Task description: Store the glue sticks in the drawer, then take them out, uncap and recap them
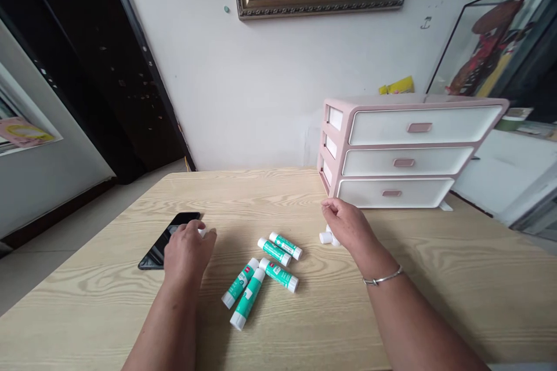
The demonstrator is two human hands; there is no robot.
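The left hand (189,250) was curled shut around a small white item (202,232) beside the phone (167,239). The right hand (348,226) was closed on a white piece (325,237), right of five glue sticks (261,271).

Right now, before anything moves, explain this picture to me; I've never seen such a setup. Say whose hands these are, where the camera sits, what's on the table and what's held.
No machine here: a person works with bare hands, and a camera on their head looks forward and down, so the arms enter from the bottom. The left hand lies at the edge of a phone, with a white bit at its fingertips. The right hand, with a bracelet, hovers over a white piece; whether either hand grips is unclear. Five glue sticks lie between them on the table. A drawer unit stands behind, drawers shut.
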